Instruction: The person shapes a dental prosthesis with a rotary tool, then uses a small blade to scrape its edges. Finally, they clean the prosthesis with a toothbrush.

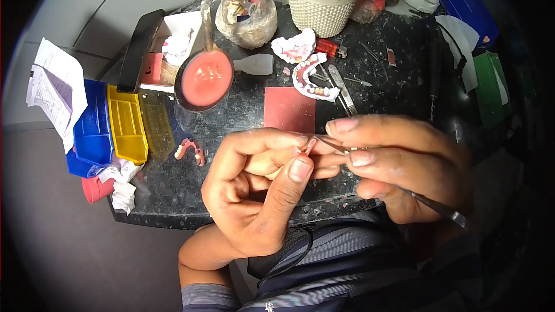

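Observation:
My left hand (251,196) is closed in a pinch, thumb and fingers round a small pinkish piece (308,149); most of that piece is hidden. Between the fingers of my right hand (404,156) sits a thin metal carving tool (433,205), its narrow end pointing left at the piece and touching or almost touching it. Just behind my hands lies a square pink wax sheet (289,107). Beyond it are a plaster dental model with teeth (324,93) and a second cast (293,46). A partial denture (189,151) rests on the dark bench to the left of my left hand.
A pan of pink wax (207,78) stands at the back left, near a white box (191,23). Behind are a tool basket (321,11) and a red lighter (327,47). Yellow (127,127) and blue trays (92,121) sit at the left edge, a green box (490,89) at right.

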### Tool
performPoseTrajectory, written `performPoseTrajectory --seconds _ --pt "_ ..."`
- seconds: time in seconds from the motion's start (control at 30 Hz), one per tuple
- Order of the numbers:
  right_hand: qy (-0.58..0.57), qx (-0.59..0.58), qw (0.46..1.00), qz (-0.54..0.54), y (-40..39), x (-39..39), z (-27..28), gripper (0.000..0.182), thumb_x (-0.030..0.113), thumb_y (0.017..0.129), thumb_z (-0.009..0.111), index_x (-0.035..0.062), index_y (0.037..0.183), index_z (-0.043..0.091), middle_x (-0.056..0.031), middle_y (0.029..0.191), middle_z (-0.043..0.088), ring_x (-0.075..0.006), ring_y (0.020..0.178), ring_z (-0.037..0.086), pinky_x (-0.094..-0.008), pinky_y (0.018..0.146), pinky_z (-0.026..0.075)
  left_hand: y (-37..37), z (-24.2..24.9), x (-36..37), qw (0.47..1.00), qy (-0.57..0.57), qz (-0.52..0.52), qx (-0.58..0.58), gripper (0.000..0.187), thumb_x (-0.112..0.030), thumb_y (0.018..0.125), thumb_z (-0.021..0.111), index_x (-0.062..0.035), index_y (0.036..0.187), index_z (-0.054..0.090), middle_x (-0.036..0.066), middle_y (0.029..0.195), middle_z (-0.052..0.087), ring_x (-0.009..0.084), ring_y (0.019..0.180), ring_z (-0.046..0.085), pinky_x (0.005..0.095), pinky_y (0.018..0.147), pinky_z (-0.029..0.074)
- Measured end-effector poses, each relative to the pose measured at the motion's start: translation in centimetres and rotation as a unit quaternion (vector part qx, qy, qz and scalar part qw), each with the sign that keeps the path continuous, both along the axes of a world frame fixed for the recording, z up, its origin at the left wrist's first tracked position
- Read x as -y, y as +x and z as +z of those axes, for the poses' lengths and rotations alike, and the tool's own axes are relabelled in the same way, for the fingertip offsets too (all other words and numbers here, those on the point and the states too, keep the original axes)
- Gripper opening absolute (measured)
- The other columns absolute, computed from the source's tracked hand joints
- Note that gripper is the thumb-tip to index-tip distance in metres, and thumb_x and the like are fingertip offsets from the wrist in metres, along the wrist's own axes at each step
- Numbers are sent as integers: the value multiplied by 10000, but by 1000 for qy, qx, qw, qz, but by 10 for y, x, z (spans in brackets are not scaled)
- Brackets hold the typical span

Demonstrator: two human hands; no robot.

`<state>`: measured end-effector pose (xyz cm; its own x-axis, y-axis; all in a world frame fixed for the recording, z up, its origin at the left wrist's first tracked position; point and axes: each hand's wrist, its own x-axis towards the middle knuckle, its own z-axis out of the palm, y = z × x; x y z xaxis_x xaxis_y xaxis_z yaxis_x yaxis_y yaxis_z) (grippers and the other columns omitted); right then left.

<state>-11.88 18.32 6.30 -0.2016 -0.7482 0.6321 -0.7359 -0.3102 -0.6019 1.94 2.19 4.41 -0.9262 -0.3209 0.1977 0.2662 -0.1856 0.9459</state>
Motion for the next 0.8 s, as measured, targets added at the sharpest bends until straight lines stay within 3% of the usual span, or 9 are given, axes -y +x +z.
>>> performPoseTrajectory --seconds 0.07,0.13,0.37,0.43,0.67,0.73,0.8 --pt "-4 14 1000 0 4 0 -2 218 115 955 615 -74 1046 553 -291 1085 627 -371 990 690 -429 838 608 1 1 -4 1000 -13 12 -12 217 69 964 514 76 1169 442 261 1079 661 291 1011 687 374 881 584" --pt "-8 29 1000 -1 5 0 -2 211 110 958 608 -76 1042 550 -291 1092 625 -374 998 688 -437 853 603 2 5 -11 996 30 79 23 223 20 926 615 39 1115 499 135 993 665 137 910 644 266 857 493" --pt "0 7 1000 19 5 1 -1 184 48 917 643 -67 1035 560 -276 1082 632 -382 1001 687 -437 844 611 3 2 -8 995 3 89 43 239 17 918 628 35 1116 494 154 1034 675 137 928 648 267 879 489" --pt "-11 14 1000 17 6 1 -3 191 38 903 657 -64 1035 564 -273 1079 634 -381 1000 688 -433 841 613 3 -5 -1 998 -26 46 -27 247 118 918 565 109 1142 461 268 1115 654 260 1023 684 330 904 562" --pt "-16 13 1000 9 6 2 -5 207 5 878 675 -61 1041 567 -270 1085 635 -356 1002 692 -427 843 614 3 -5 -2 998 -32 41 -25 250 118 915 571 103 1144 469 262 1108 658 261 1020 685 322 891 562" --pt "-17 13 1000 9 6 0 -2 210 8 879 676 -61 1044 565 -272 1095 631 -351 1013 689 -428 852 611 4 0 -8 996 -4 79 30 242 36 903 640 34 1103 503 161 1049 670 155 964 654 273 885 498" --pt "36 1 999 -2 5 -5 8 206 40 900 662 -66 1042 557 -271 1106 618 -360 1025 680 -429 880 602 0 -7 -2 996 -50 75 -19 255 85 896 622 63 1117 496 203 1057 667 193 972 670 292 874 532"
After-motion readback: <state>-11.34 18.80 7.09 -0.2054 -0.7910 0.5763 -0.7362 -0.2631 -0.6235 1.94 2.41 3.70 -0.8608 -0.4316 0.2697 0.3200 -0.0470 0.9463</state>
